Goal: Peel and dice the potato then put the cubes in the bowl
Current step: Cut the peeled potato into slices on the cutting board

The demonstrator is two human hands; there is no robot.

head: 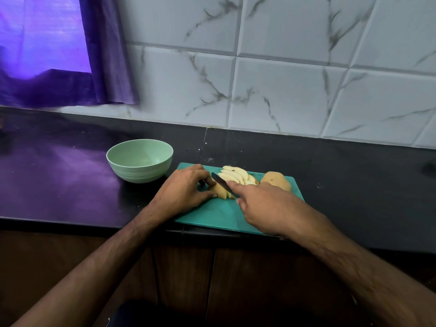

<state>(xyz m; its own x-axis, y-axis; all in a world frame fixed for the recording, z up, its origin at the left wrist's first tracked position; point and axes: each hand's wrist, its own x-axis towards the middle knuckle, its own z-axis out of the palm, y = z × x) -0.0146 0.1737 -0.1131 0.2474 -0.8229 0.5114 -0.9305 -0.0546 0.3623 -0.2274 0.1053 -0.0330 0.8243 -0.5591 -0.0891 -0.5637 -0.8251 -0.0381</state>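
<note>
Black counter (70, 185), marble-tiled wall (283, 79); my left hand (186, 190) pinches the potato piece (220, 192), my right hand (266, 204), at its 3 o'clock, grips the knife (221, 181).

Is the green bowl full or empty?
Empty. The round pale green bowl stands upright on the black counter, its inside bare; the potato slices lie on the teal cutting board.

Pale potato piece (220, 191) mid-board, fanned slices (236, 176) behind it, skin-on half (276, 181) right, empty green bowl (139, 160) left
</note>
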